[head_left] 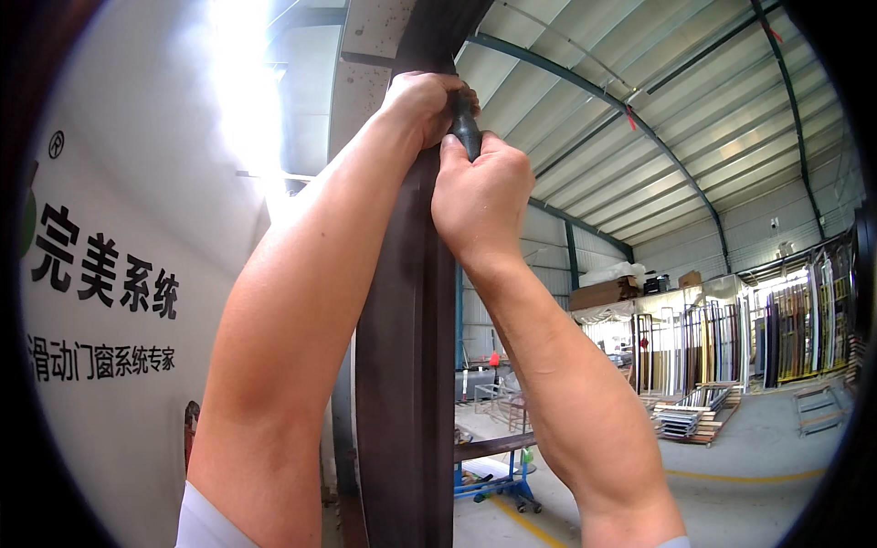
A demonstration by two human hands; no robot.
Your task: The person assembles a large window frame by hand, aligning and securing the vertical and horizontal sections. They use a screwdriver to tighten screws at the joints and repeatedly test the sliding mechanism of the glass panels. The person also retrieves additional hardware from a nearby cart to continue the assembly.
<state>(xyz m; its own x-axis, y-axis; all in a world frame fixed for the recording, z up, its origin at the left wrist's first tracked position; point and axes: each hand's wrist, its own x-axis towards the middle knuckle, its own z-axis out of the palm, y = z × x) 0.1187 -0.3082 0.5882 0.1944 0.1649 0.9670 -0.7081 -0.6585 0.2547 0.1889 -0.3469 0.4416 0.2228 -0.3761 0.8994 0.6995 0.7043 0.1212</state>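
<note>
Both my arms reach up to a tall dark brown frame profile [406, 384] that stands upright before me. A tapered black tool handle [467, 128], shaped like a screwdriver's, shows between my hands near the profile's top. My right hand [484, 192] is closed round its lower end, thumb and fingers pinching it. Above it, my left hand [425, 105] is closed against the profile's edge, its fingers curled at the upper part of the handle. What lies inside the left fingers, and the tool's working end, are hidden.
A white printed wall panel [110, 274] rises close on the left. Racks of upright profiles [786, 320] line the far right, with a stack of profiles [694, 416] on the floor before them. A blue wheeled cart [502, 484] stands low behind the frame.
</note>
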